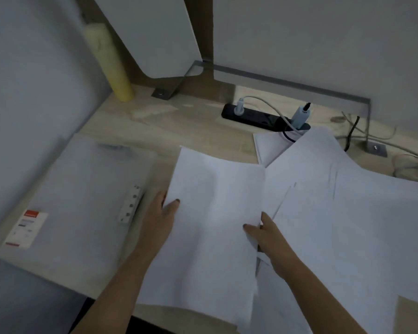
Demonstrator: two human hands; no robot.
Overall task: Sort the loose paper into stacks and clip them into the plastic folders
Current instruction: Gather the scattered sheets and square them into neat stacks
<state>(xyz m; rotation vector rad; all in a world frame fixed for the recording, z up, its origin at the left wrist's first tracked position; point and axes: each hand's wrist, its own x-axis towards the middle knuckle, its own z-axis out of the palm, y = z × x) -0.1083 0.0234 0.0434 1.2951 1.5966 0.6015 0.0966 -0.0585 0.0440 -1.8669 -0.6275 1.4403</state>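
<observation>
As both hands take hold of it, a white sheet fills the centre of the frame, running down past the near edge of the tabletop. The left hand pinches the sheet's left edge, thumb on top, fingers tucked out of sight beneath. The right hand grips the right edge, thumb pressed onto the paper. Just to the right, the loose paper lies fanned out in an overlapping heap across the right half of the frame, meeting the held sheet at its right edge. One more sheet peeks out behind that heap. Over at centre left, a translucent plastic folder lies flat and closed, a white label with a red band at its lower left corner, a white clip strip along its right side. Upper centre, a black power strip carries plugs and cables. A yellow roll leans in the upper left corner.
</observation>
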